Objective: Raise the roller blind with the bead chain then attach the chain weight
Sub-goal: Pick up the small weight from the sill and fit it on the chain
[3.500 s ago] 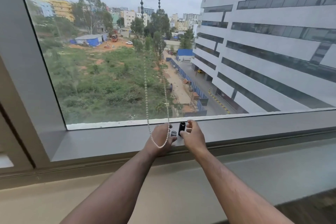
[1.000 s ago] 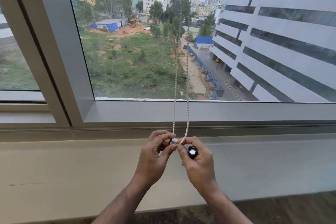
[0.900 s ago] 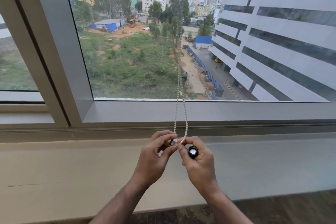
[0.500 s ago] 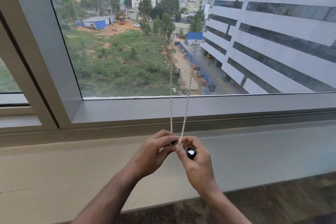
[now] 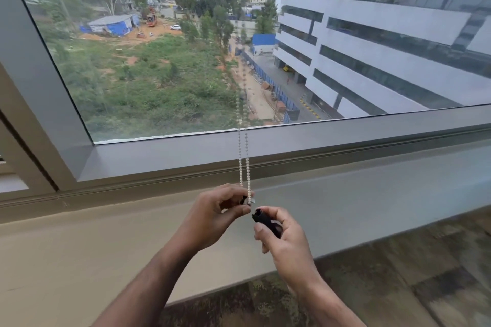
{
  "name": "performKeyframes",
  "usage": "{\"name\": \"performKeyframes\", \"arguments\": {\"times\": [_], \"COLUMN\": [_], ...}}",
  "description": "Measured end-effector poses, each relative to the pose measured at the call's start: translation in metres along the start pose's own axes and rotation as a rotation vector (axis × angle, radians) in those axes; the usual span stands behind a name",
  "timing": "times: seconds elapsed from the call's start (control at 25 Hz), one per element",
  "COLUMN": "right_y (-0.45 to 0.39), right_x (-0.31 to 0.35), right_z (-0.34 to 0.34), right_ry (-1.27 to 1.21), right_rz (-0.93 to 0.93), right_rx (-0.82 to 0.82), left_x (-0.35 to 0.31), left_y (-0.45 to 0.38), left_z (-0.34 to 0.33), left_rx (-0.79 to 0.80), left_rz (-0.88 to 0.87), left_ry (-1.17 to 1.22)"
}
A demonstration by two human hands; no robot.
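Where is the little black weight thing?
In the right hand, low in the middle of the head view: the black chain weight sits just below the bead chain end.

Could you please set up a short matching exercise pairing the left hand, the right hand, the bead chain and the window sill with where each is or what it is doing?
Things:
1. left hand
2. right hand
3. bead chain
4. window sill

States:
A. hangs in a loop in front of the glass
B. grips a black weight
C. pinches the bottom of the loop
D. runs pale below the frame, behind both hands

Pairs: 1-C, 2-B, 3-A, 4-D
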State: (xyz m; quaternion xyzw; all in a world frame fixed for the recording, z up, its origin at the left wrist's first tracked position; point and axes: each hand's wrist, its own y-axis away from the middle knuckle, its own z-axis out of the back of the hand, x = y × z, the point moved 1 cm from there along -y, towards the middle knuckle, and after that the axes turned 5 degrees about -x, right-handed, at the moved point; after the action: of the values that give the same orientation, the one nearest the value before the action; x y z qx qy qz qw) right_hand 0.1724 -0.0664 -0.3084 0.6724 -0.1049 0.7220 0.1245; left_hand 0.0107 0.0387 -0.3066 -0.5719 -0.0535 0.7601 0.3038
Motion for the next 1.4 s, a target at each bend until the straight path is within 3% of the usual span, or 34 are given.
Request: {"name": "performKeyframes", "arguments": {"times": [0.44,1.08,1.4], "right_y": [0.001,0.012,0.01], "right_x": [0.002,0.009,0.004], "right_z": [0.01,0.024,0.019], "right_ry": [-0.03,0.151,-0.095], "right_rz": [0.095,0.387,0.16], "right_rx": [-0.122,-0.145,-0.107], "left_x": [-0.003,-0.019,-0.016], "left_y": [0.003,0.012,0.011], "left_z": [-0.01,-0.018,-0.016], "left_rx": [0.068,0.093,0.079], "left_rz": [0.13,0.127,0.066], "left_ry": [0.348,0.394,0.309]}}
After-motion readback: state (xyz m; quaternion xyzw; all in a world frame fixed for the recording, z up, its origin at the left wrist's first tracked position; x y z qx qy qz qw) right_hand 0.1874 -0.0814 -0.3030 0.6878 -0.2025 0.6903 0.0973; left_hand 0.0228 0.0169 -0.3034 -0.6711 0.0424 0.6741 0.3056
